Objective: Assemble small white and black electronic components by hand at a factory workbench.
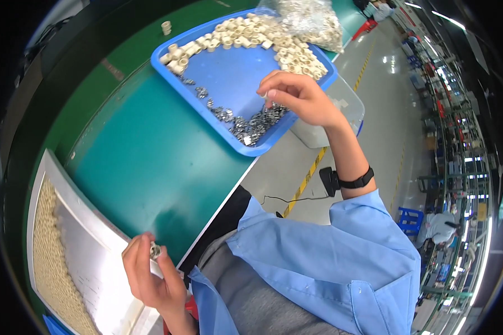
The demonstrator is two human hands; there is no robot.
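Observation:
My right hand (303, 99) is raised over the blue tray (229, 72), its thumb and fingers pinched round a small whitish piece (265, 96) that they mostly cover. Cream-coloured short plastic tubes (246, 34) line the far and right sides of this tray. Along its near side lies a pile of small shiny dark metal pieces (252, 127). Lower left, my left hand (153, 276) grips a small round part (155, 251) with a metallic look between thumb and fingers. That hand is near the edge of a white-framed tray.
The white-framed tray (89, 204) holds packed rows of small cream pieces (53, 251). A clear bag of parts (313, 22) rests at the blue tray's far right corner. Beyond the green table (151, 151) stands a translucent bin (346, 106). One loose cream tube (166, 27) sits far left.

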